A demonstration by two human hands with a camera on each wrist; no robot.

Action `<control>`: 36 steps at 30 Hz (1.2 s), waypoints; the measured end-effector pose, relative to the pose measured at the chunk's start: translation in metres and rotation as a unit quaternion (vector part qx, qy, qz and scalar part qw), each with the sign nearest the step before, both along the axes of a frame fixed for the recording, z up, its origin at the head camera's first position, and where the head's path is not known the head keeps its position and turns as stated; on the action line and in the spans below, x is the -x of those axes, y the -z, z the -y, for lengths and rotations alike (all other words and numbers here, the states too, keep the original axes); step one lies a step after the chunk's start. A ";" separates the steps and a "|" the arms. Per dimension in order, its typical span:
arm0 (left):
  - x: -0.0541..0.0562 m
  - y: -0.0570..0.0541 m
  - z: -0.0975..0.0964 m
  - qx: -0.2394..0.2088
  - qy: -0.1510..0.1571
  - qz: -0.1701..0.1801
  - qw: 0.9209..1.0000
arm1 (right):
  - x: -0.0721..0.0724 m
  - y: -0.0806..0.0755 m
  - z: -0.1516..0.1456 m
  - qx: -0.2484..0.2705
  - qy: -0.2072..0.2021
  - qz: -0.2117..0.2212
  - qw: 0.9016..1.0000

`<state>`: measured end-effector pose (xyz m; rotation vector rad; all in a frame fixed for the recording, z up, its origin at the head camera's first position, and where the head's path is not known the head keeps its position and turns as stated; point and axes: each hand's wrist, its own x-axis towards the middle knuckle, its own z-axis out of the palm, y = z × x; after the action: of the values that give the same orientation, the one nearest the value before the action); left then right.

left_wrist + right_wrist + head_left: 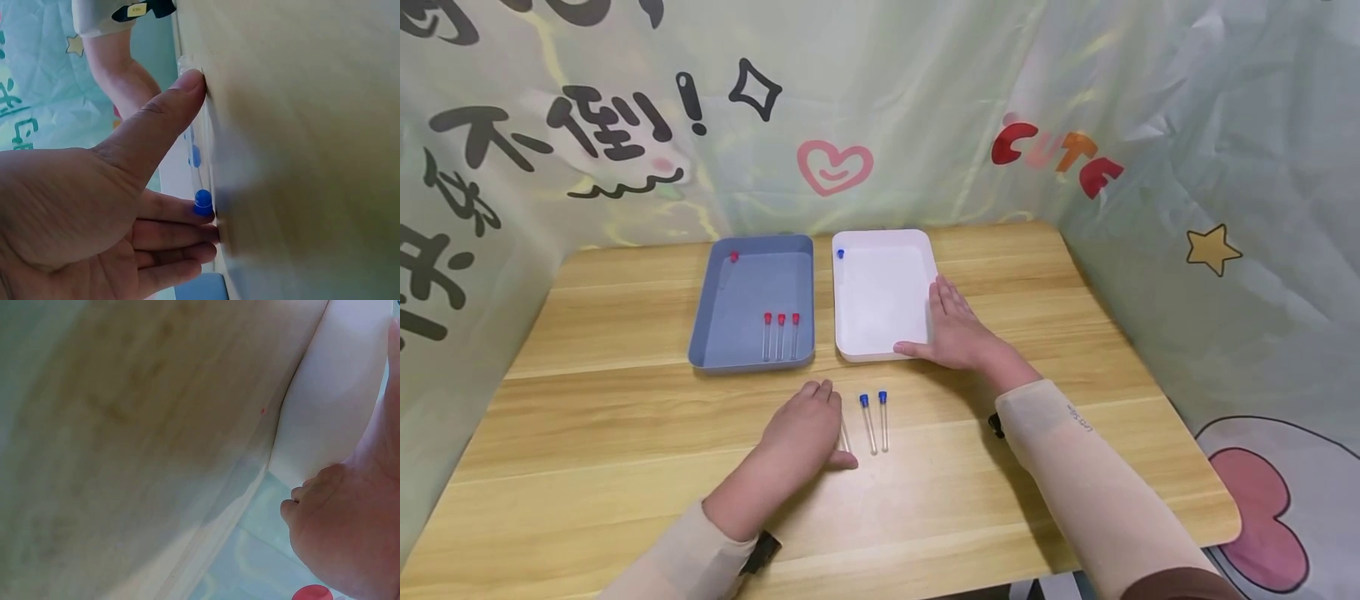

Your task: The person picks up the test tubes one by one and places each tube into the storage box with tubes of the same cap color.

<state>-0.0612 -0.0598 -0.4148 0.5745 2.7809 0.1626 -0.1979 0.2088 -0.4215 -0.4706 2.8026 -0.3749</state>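
Observation:
My left hand [805, 429] rests on the table beside a clear tube [846, 437]. In the left wrist view, its blue cap [203, 201] lies at the fingertips and the thumb reaches toward the other end. The fingers look fairly straight. Right of it lie two more blue-capped tubes [868, 423] [883, 422], apart from the hand. My right hand [958, 333] touches the white tray [934, 287], fingers extended along its right side and thumb at the front rim. A blue cap [841, 254] shows in that tray's far left corner.
A blue-grey tray [700, 333] stands left of the white one, with a small gap between. Three red-capped tubes [781, 337] lie near its front right corner, and a red cap [733, 257] shows at its far left. Printed cloth [925, 108] hangs around the wooden table [587, 417].

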 end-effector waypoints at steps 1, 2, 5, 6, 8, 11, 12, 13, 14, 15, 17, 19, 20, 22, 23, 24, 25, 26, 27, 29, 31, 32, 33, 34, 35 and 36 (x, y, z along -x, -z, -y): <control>0.001 0.000 0.001 -0.003 0.000 0.002 1.000 | 0.001 0.001 0.000 -0.001 0.000 0.000 1.000; 0.002 0.000 0.002 -0.007 0.000 0.005 1.000 | 0.001 0.001 0.000 -0.001 0.000 0.001 1.000; 0.003 0.003 0.007 -0.029 -0.001 0.005 1.000 | 0.001 0.001 -0.001 -0.001 0.000 0.000 1.000; 0.004 0.003 0.008 -0.038 -0.002 0.003 0.999 | 0.000 0.001 -0.001 -0.001 0.000 0.000 1.000; 0.003 0.003 0.010 -0.057 -0.002 -0.003 0.998 | -0.001 0.001 -0.001 0.001 0.001 -0.001 1.000; 0.002 0.003 0.013 -0.084 -0.010 -0.012 0.996 | -0.001 0.000 -0.001 0.002 0.000 0.000 1.000; 0.002 0.003 0.013 -0.091 -0.013 -0.014 0.996 | -0.001 0.000 -0.001 0.001 0.000 0.000 1.000; 0.002 0.003 0.014 -0.098 -0.017 -0.016 0.995 | -0.001 0.000 -0.001 0.001 -0.001 0.000 1.000; 0.002 0.003 0.014 -0.105 -0.018 -0.019 0.994 | -0.001 0.000 -0.001 0.001 0.000 0.001 1.000; 0.002 0.004 0.015 -0.112 -0.019 -0.021 0.993 | -0.001 0.000 -0.001 0.001 -0.001 0.002 1.000; 0.002 0.004 0.017 -0.125 -0.020 -0.023 0.992 | -0.001 0.000 0.000 0.001 0.002 0.002 1.000; 0.003 0.004 0.019 -0.137 -0.017 -0.026 0.990 | -0.001 -0.001 0.000 0.003 0.005 0.003 1.000; 0.003 0.004 0.020 -0.143 -0.015 -0.027 0.989 | -0.002 -0.001 0.000 0.004 0.006 0.004 1.000; 0.004 0.002 0.023 -0.154 -0.012 -0.028 0.988 | -0.002 -0.002 0.001 0.008 0.008 0.005 1.000; 0.005 0.000 0.025 -0.158 -0.011 -0.028 0.987 | -0.002 -0.002 0.001 0.008 0.008 0.006 1.000; 0.006 -0.002 0.026 -0.162 -0.010 -0.028 0.986 | -0.002 -0.002 0.001 0.008 0.007 0.006 1.000; 0.006 -0.004 0.028 -0.165 -0.008 -0.031 0.986 | -0.002 -0.002 0.000 0.008 0.007 0.005 1.000; 0.007 -0.006 0.029 -0.168 -0.007 -0.034 0.985 | -0.002 -0.001 0.000 0.008 0.007 0.005 1.000; 0.008 -0.008 0.031 -0.168 -0.006 -0.036 0.985 | -0.002 -0.001 0.000 0.007 0.006 0.004 1.000; 0.011 -0.012 0.033 -0.172 -0.005 -0.041 0.984 | -0.002 0.000 0.000 0.004 0.006 0.003 1.000; 0.014 -0.015 0.035 -0.173 -0.003 -0.046 0.984 | -0.002 0.000 0.000 0.005 0.008 0.002 1.000; 0.016 -0.016 0.035 -0.174 -0.004 -0.045 0.984 | -0.002 0.000 0.000 0.004 0.008 0.003 1.000; 0.019 -0.017 0.036 -0.174 -0.005 -0.046 0.984 | -0.002 0.000 0.000 0.004 0.008 0.003 1.000; 0.021 -0.019 0.037 -0.174 -0.007 -0.046 0.984 | -0.002 0.000 0.000 0.004 0.006 0.003 1.000; 0.023 -0.020 0.037 -0.174 -0.009 -0.046 0.984 | -0.002 0.000 0.000 0.004 0.005 0.003 1.000; 0.025 -0.021 0.038 -0.172 -0.011 -0.045 0.984 | -0.001 0.000 0.000 0.003 0.003 0.002 1.000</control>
<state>-0.0863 -0.0978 -0.3939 0.6441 2.8659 0.6479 -0.1969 0.2086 -0.4214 -0.4627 2.8000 -0.3861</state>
